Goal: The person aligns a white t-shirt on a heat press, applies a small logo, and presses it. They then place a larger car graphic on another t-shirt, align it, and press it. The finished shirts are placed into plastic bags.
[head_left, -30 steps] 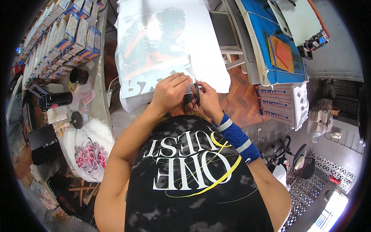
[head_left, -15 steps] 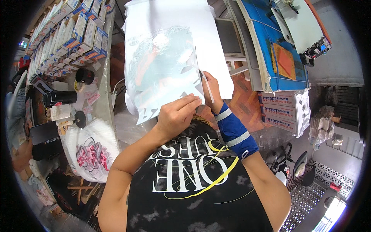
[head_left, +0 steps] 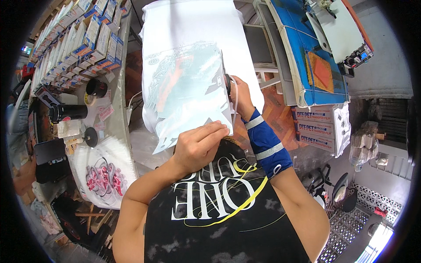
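Far-left shelf: rows of small boxes (head_left: 79,41) stood on edge along the worktop (head_left: 116,118) rim, faces out so you can pick by kind w/o digging.
Left worktop: black cylinder (head_left: 70,112) lying on its side, a tape roll (head_left: 96,87) just beyond it, both near but out of your cutting zone. A printed sheet w/ pink design (head_left: 105,177) lies flat at the near end, parked apart.
Your left hand (head_left: 199,147): clenched on the lower edge of the transfer film (head_left: 188,94), thumb and fingers pinching it. Prob. so the thin sheet stays taut and raised toward you.
Transfer film: held up in the air between your hands, tilted, above the white shirt (head_left: 188,26) spread flat on the platen, not touching it as far as I can tell.
Your right hand (head_left: 237,94): at the film's right edge, closed round dark scissor-like handles (head_left: 227,83); a thin trimmed strip (head_left: 235,101) hangs beside it. Blue wrist wrap (head_left: 265,144) on that forearm.
Right: blue padded board (head_left: 307,52) w/ an orange square, stacked film cartons (head_left: 318,127) below, well apart from you.
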Motion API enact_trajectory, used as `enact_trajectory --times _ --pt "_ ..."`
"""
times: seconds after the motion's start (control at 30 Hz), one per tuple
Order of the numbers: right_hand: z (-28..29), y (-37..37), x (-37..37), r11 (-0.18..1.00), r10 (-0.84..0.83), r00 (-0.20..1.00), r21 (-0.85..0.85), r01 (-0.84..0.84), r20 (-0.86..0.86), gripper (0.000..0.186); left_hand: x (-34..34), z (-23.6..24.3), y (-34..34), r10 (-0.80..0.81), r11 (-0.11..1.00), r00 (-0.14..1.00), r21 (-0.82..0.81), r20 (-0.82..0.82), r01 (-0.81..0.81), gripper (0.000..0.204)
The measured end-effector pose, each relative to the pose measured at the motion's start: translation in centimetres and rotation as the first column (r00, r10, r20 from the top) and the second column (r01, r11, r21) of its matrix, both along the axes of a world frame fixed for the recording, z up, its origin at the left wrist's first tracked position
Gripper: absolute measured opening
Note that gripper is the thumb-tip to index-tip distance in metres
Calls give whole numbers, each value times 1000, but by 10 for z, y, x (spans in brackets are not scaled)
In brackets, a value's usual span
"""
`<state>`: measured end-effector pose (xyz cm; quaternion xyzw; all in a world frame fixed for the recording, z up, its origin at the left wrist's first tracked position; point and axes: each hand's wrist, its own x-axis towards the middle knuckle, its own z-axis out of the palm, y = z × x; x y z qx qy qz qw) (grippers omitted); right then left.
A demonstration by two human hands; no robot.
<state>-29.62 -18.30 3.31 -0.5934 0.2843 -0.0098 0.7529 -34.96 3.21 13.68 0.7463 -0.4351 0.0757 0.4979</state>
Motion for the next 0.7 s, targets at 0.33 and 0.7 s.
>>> enact_trajectory --times 0.33,0.7 --pt "9 -11 3 996 75 991 -37 -79 -108 29 -2 6 21 -27 999 1000 27 6 27 29" --pt "11 -17 14 991 101 987 -81 -111 -122 33 -3 21 34 -53 996 999 66 10 53 30"
